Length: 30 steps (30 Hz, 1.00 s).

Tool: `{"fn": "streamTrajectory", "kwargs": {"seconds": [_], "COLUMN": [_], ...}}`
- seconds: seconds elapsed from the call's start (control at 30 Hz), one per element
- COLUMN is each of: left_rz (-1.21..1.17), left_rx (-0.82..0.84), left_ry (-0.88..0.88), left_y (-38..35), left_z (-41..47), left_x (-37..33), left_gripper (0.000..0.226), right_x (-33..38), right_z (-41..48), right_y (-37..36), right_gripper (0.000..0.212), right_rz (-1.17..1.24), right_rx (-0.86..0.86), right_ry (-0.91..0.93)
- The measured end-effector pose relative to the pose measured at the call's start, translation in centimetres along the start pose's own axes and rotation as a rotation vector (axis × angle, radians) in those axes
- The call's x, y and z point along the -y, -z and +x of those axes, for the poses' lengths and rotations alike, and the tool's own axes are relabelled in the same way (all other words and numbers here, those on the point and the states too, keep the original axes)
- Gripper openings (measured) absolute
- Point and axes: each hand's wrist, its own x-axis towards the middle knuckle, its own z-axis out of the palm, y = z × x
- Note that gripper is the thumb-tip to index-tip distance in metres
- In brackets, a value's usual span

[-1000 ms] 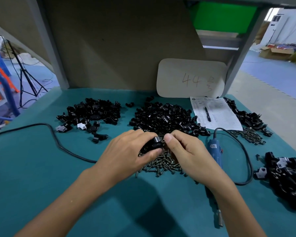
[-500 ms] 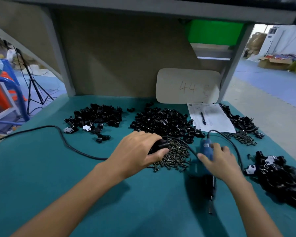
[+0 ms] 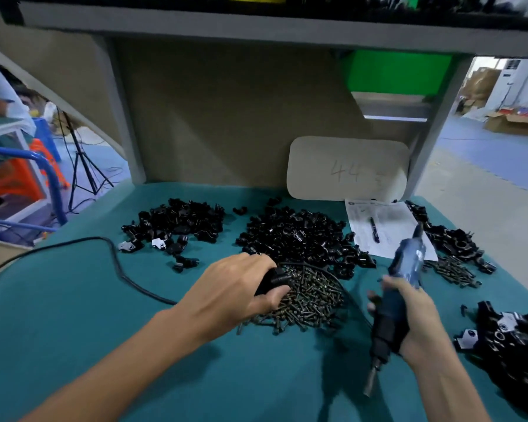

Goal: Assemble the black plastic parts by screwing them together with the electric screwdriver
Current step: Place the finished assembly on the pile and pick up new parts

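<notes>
**Bench status: assy. of black parts**

1. left hand (image 3: 235,295): fingers curled over one black part (image 3: 272,280), thumb on its near side. The part sits at the left edge of the centre screw pile (image 3: 313,296). Fingers cover most of it, so can't tell if a screw is seated.
2. right hand (image 3: 410,319): fingers wrapped round the dark grip of the electric screwdriver (image 3: 401,284). The tool is tilted, bit end near and low, blue end far. It seems clear of the table (image 3: 73,315). The bit touches neither part nor screw and is well apart from the held part.
3. Loose stock, centre far: large heap of black parts (image 3: 299,236), touching the far side of the centre screw pile.
4. Loose stock, far left: smaller heap (image 3: 177,220), w/ a few pale-faced pcs at its near edge.
5. Far right: strip of black pcs (image 3: 448,236) beside a sheet of paper (image 3: 384,217) w/ a pen (image 3: 374,229) on it. A second, smaller lot of screws (image 3: 453,269) lies just near of it.
6. Near right: pile of bulkier pcs (image 3: 518,339), some w/ pale faces. Est. these are finished units.
7. Misc.: black cable (image 3: 116,260) across the left of the table; pale board marked "44" (image 3: 348,169) against the back wall.

**Progress (est.):** mid-run. Some units look done (item 6), but loose stock outweighs them by a lot. For the current unit, part and tool are both in hand and driving hasn't started. Left to do: bring the bit to the part, drive the screw, set the unit w/ the finished lot, then repeat through the heaps.
</notes>
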Motion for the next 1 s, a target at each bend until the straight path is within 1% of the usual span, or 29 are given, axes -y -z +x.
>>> {"fn": "streamTrajectory", "kwargs": {"seconds": [0.07, 0.1, 0.2, 0.3, 0.4, 0.47, 0.6, 0.7, 0.83, 1.0], "left_rz": [0.012, 0.008, -0.059, -0.157, -0.222, -0.243, -0.155, -0.099, -0.117, -0.192], "left_rx": [0.024, 0.042, 0.101, 0.159, 0.129, 0.113, 0.069, 0.060, 0.066, 0.100], "left_ry": [-0.006, 0.001, 0.053, 0.043, 0.006, 0.039, 0.023, 0.005, 0.023, 0.063], "left_y": [0.3, 0.5, 0.6, -0.1, -0.2, 0.5, 1.7, 2.1, 2.0, 1.2], "left_z": [1.4, 2.0, 2.5, 1.2, -0.5, -1.3, -2.2, -2.4, -2.6, -2.8], "left_x": [0.5, 0.7, 1.0, 1.0, 0.6, 0.2, -0.3, -0.7, -0.8, -0.7], "left_gripper": [0.045, 0.044, 0.036, 0.029, 0.027, 0.029, 0.031, 0.033, 0.033, 0.035], "right_x": [2.1, 3.1, 4.7, 4.3, 3.9, 4.2, 4.2, 4.1, 4.0, 3.4], "right_z": [-0.4, -0.5, -0.5, -1.3, -2.8, -4.1, -6.0, -7.2, -7.5, -6.3], "right_y": [-2.6, -3.8, -6.9, -8.4, -9.0, -9.3, -10.0, -10.6, -11.1, -11.1], "right_gripper": [0.025, 0.024, 0.025, 0.028, 0.035, 0.038, 0.039, 0.042, 0.042, 0.029], "right_rz": [0.202, 0.297, 0.521, 0.625, 0.672, 0.677, 0.644, 0.628, 0.644, 0.656], "right_rx": [0.072, 0.076, 0.020, -0.052, -0.157, -0.190, -0.241, -0.219, -0.178, -0.067], "right_ry": [0.015, 0.027, 0.056, 0.114, 0.188, 0.231, 0.319, 0.359, 0.371, 0.313]}}
